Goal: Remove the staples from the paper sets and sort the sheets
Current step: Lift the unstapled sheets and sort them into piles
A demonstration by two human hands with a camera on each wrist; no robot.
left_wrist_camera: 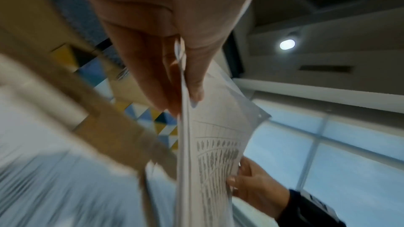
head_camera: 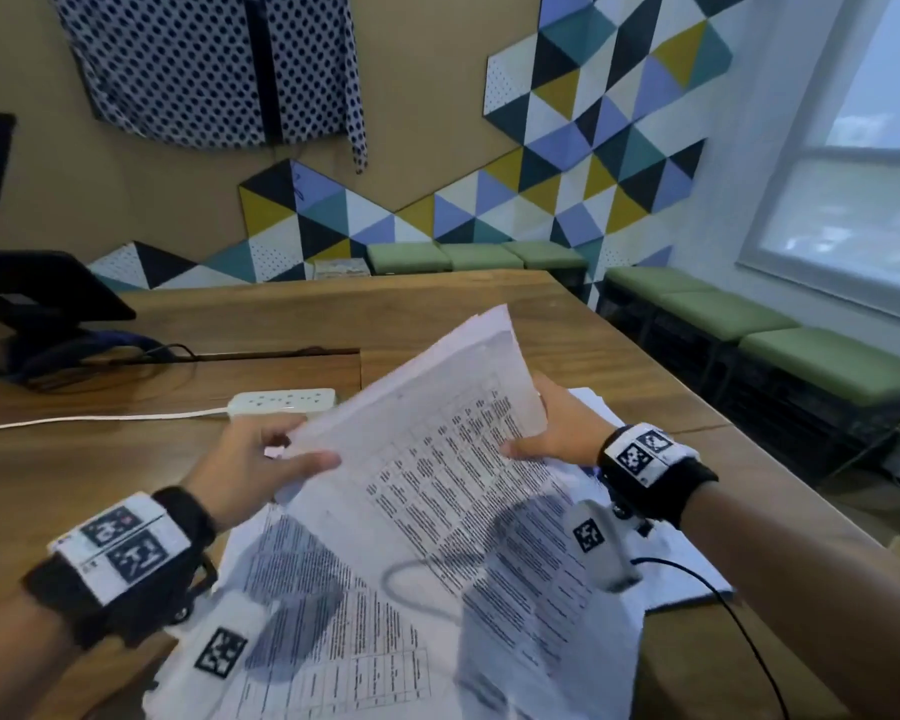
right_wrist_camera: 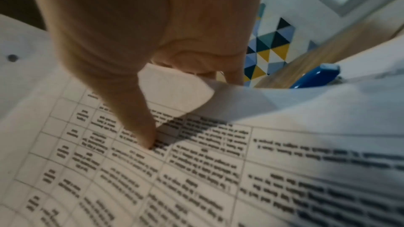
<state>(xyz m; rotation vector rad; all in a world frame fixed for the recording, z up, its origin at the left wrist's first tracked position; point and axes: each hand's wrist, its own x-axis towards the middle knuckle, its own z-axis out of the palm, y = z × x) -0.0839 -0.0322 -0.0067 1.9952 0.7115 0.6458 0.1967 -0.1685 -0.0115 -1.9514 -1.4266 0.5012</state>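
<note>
Here the left hand (head_camera: 253,462) pinches the left edge of a set of printed sheets (head_camera: 437,459), thumb on top and fingers beneath, while the right hand (head_camera: 554,433) grips the opposite edge with its thumb pressed on the printed table; the set is lifted and tilted above more loose sheets (head_camera: 333,641) spread at the near edge of the wooden table (head_camera: 489,298). The print is too blurred to read. A white power strip (head_camera: 281,401) lies further back, and a blue object (right_wrist_camera: 314,77) sits just beyond the papers
</note>
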